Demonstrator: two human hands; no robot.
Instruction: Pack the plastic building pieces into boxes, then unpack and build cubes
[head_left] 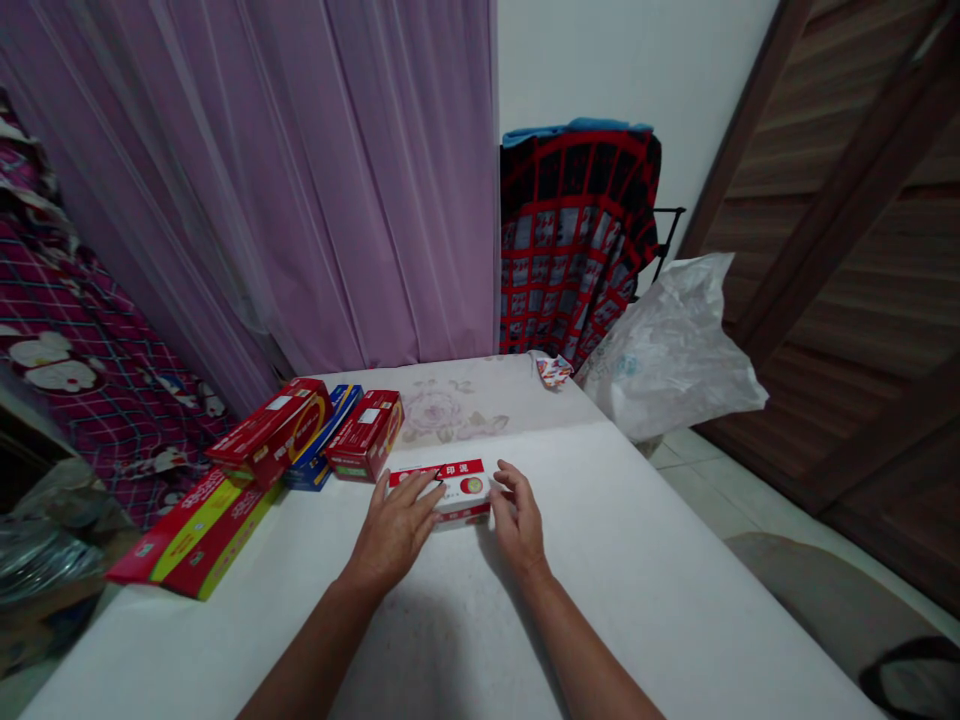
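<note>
A small red and white box (466, 487) with printed characters lies on the white table (600, 560), in front of me. My left hand (397, 525) rests over its left part, palm down, fingers spread across the top and covering some of the print. At the box's right end is my right hand (519, 515), its fingers curved and apart, the fingertips at or very near the end face. Whether they press on the box is hard to tell.
On the left stand red boxes (364, 436), a blue box (319, 465) and a long red-yellow box (191, 530). A crumpled wrapper (554, 372) lies at the far edge. A plastic bag (671, 350) is beyond the right edge; a purple curtain (360, 180) hangs behind.
</note>
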